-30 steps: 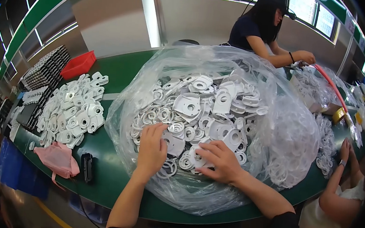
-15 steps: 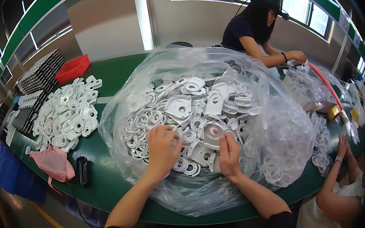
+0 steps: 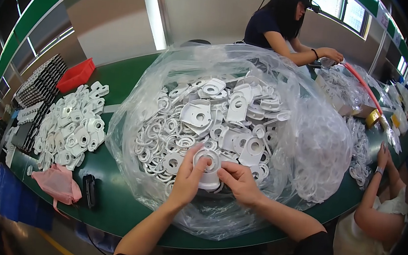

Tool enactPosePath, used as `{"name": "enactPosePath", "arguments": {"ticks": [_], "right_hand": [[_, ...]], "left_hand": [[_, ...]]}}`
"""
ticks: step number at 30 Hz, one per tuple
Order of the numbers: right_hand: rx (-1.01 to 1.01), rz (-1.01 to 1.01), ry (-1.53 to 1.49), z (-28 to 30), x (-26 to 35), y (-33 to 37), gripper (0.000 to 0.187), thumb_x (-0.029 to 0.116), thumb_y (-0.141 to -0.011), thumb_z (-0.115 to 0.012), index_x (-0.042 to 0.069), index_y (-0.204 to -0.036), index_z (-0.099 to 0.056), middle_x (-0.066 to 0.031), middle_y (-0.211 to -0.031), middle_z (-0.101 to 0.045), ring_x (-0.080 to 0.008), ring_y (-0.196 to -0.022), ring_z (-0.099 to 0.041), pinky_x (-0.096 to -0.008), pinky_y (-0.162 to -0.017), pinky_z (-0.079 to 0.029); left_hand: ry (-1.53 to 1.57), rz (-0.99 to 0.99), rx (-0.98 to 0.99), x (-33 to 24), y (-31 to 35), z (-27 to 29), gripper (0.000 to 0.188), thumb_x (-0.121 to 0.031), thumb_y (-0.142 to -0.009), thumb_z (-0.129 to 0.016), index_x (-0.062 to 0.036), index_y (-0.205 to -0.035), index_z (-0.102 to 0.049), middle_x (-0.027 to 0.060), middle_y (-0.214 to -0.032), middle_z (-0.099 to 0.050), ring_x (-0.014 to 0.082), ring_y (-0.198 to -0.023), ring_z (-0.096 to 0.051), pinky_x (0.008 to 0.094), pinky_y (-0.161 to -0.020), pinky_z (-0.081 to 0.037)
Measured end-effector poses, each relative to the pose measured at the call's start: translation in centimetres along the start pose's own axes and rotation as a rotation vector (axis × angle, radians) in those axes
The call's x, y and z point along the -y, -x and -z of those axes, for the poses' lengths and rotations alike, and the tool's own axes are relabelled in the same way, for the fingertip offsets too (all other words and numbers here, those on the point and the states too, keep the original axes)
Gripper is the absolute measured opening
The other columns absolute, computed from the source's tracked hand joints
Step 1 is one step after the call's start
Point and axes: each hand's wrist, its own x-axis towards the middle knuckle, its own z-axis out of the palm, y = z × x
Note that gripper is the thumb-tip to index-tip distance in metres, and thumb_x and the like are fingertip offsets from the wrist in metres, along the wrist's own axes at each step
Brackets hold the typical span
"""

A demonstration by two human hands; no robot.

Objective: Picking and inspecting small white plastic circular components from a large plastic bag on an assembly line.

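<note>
Between both hands, over the near side of a pile, is a white plastic part (image 3: 209,181) with a round ringed opening at its top and a flat lower end. My left hand (image 3: 186,181) grips its left edge, the thumb lying over the opening. From the right, my right hand (image 3: 242,184) pinches the same part with thumb and fingers. Whether the ring at the opening is a separate piece, I cannot tell. Under and beyond the hands, many loose white plastic parts (image 3: 196,113) and rings (image 3: 152,141) fill a large, spread-open clear plastic bag (image 3: 129,115).
More white parts (image 3: 72,124) are heaped at the left, near a red bin (image 3: 76,75) and stacked dark trays (image 3: 41,80). A pink pouch (image 3: 57,183) and a black object (image 3: 89,190) lie at the near left. Co-workers (image 3: 277,29) are across the table and at the right.
The right hand has moved left and nearer with a white part. The left hand, blurred and apart before, now grips that side too. The view has shifted slightly.
</note>
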Motion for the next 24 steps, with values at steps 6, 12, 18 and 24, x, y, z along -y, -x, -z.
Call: {"name": "enactPosePath", "arguments": {"ticks": [6, 12, 18, 24], "right_hand": [[-0.060, 0.599, 0.912, 0.4, 0.6, -0.6, 0.032, 0.003, -0.080, -0.062, 0.006, -0.111, -0.060, -0.0098, -0.102, -0.061, -0.0273, -0.091, -0.057, -0.0319, -0.077, -0.046], [0.116, 0.832, 1.383, -0.2, -1.1, -0.6, 0.023, 0.014, -0.073, -0.068, 0.009, -0.094, -0.063, -0.0047, -0.093, -0.057, -0.0232, -0.088, -0.054, -0.0338, -0.075, -0.043], [0.415, 0.643, 1.472, 1.9, 1.8, -0.4, 0.015, 0.020, -0.072, -0.069, 0.011, -0.077, -0.059, -0.0004, -0.077, -0.051, -0.0189, -0.078, -0.051, -0.0308, -0.067, -0.040], [0.459, 0.740, 1.607, 2.8, 0.7, -0.6, 0.012, 0.018, -0.073, -0.068, 0.012, -0.079, -0.060, -0.0001, -0.073, -0.050, -0.0182, -0.074, -0.051, -0.0296, -0.067, -0.040]], "left_hand": [[0.477, 0.140, -0.084, -1.5, -1.3, 2.4, 0.032, -0.031, -0.097, -0.040, -0.0053, -0.115, -0.045, 0.0174, -0.109, -0.059, 0.0278, -0.096, -0.062, 0.0382, -0.077, -0.054], [0.551, 0.109, -0.162, -2.0, -2.4, 5.0, 0.035, -0.036, -0.096, -0.042, -0.0069, -0.115, -0.044, 0.0173, -0.108, -0.060, 0.0249, -0.087, -0.064, 0.0273, -0.052, -0.050], [0.410, 0.154, -0.065, -2.0, -1.9, 4.2, 0.027, -0.022, -0.096, -0.043, -0.0052, -0.116, -0.044, 0.0149, -0.109, -0.058, 0.0218, -0.086, -0.062, 0.0225, -0.049, -0.042], [0.364, 0.251, -0.012, -1.6, -1.4, 2.4, 0.024, -0.021, -0.097, -0.041, -0.0053, -0.114, -0.042, 0.0150, -0.108, -0.060, 0.0224, -0.086, -0.063, 0.0233, -0.050, -0.043]]}}
